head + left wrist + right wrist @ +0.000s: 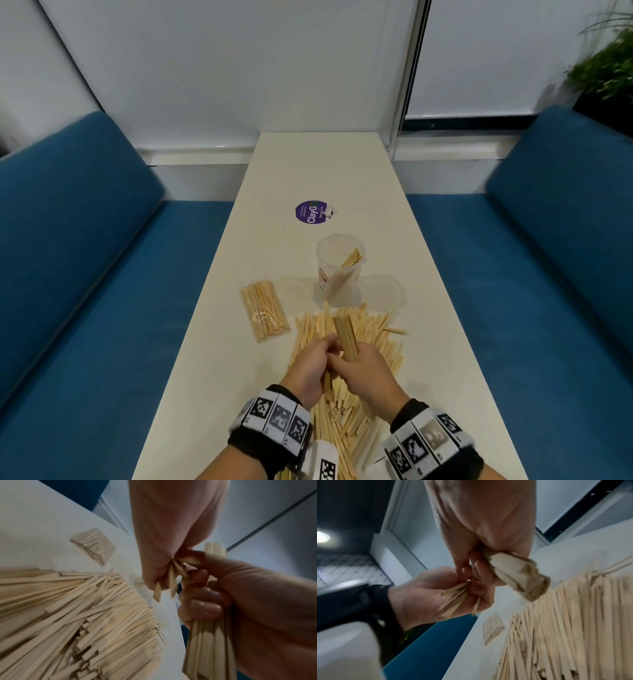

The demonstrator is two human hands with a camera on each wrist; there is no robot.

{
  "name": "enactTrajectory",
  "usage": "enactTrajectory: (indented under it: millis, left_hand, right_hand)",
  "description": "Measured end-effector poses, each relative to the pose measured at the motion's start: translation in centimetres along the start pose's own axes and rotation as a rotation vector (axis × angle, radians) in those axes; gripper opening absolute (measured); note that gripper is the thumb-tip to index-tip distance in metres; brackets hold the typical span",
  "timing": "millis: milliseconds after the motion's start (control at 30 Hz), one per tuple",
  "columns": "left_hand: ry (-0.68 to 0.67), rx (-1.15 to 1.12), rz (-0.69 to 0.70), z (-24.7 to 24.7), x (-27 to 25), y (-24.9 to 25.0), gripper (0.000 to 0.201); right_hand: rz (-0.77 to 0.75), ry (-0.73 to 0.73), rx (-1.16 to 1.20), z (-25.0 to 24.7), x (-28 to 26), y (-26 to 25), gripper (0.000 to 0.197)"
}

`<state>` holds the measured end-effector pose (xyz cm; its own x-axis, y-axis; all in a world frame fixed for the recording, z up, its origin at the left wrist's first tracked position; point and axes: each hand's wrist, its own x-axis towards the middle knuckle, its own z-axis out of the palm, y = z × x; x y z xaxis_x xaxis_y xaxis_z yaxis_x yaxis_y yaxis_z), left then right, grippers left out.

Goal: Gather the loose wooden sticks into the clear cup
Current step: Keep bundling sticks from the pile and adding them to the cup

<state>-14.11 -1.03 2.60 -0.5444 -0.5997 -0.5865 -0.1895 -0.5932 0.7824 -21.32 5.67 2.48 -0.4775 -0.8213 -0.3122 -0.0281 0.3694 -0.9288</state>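
Narrow table, hands mid-width over sticks

Pale tan wooden sticks, cream-white desk, clear cup, purple round sticker with white lettering, blue sofas, black-and-white checkered wristbands, green plant

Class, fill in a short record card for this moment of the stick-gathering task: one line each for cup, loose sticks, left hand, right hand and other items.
cup: clear plastic cup upright on the white table, a few sticks inside
loose sticks: pale wooden sticks heaped before the cup
left hand: left hand pinches a few sticks
right hand: right hand grips a thick bundle of sticks
other items: bagged sticks, purple round lid
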Motion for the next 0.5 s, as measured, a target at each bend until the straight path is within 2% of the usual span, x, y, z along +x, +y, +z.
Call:
enactTrajectory:
  millis: [133,233,267,367,500]
  left_hand:
    - [0.004,-0.036,0.032,0.3,-0.6,0.3,0.032]
    - [0.027,-0.074,0.051,0.4,-0.8,0.5,0.029]
    - [0.036,-0.072,0.065,0.3,-0.8,0.6,0.028]
    - [0.004,-0.001,0.109,-0.4,-0.8,0.7,0.031]
    - [-0.183,0.116,0.12,-1.4,-0.9,1.2,0.033]
  right_hand:
    - [-0.104,0.087,-0.105,0.4,-0.6,-0.2,0.028]
    - [-0.182,0.184,-0.101,0.2,-0.9,-0.2,0.014]
    - [-0.181,0.191,-0.077,0.1,-1.0,-0.5,0.015]
    - [-0.118,0.115,0.005,-0.2,-0.6,-0.4,0.026]
    - [0.013,0.014,0.292,-1.4,0.2,-0.8,0.029]
